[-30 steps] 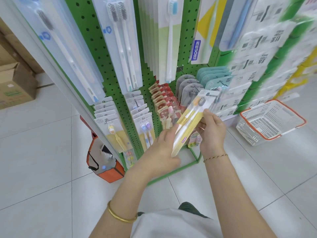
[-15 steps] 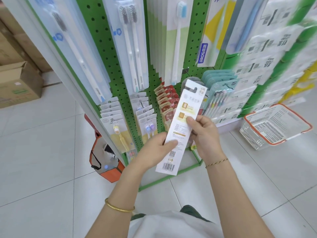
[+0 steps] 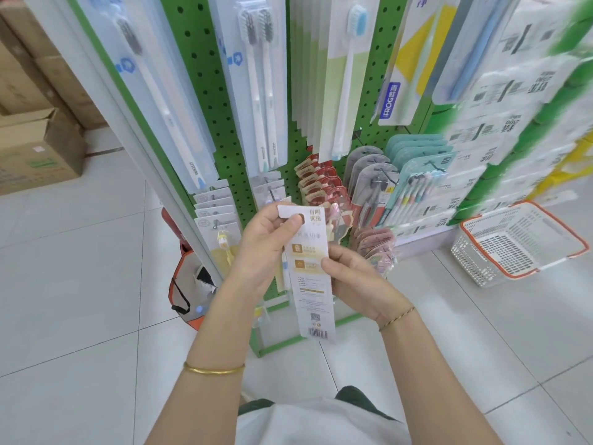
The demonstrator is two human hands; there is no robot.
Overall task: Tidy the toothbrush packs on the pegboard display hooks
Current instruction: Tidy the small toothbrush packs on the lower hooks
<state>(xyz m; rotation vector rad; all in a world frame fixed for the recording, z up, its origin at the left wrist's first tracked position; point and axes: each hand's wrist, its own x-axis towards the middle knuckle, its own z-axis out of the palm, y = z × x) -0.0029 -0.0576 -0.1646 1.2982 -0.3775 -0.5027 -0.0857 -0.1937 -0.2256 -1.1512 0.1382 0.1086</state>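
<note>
Left hand (image 3: pixel 269 248): fingers curl round the top of the pack, and the thumb presses flat on its top end.
Right hand (image 3: pixel 359 281): pinches the right edge of the pack near its middle, thumb on the side we see, fingers behind.
Pack (image 3: pixel 313 284): a long white toothbrush pack, held up in the air between both hands. The printed back with the bar code faces us. The brush side faces the board.
Hang hole: I cannot see it. The left thumb covers that spot.
Good way to do it: I think the pack should be turned so the brush side faces out, like the others. Move the thumb off the top so the hole is free. Put the hole on the hook tip, then push straight back.
Low rows: small white packs (image 3: pixel 215 207), red packs (image 3: pixel 317 184) and gray packs (image 3: pixel 369 168) hang just behind the hands.
Which hook: I cannot tell. Look for packs that match first.
Watch out: the rows hang close together, so a bump could knock one off.
Pegboard (image 3: pixel 208 91): green with many holes, with tall packs hanging higher up.
Basket (image 3: pixel 519 242): far right on the floor, well apart.
</note>
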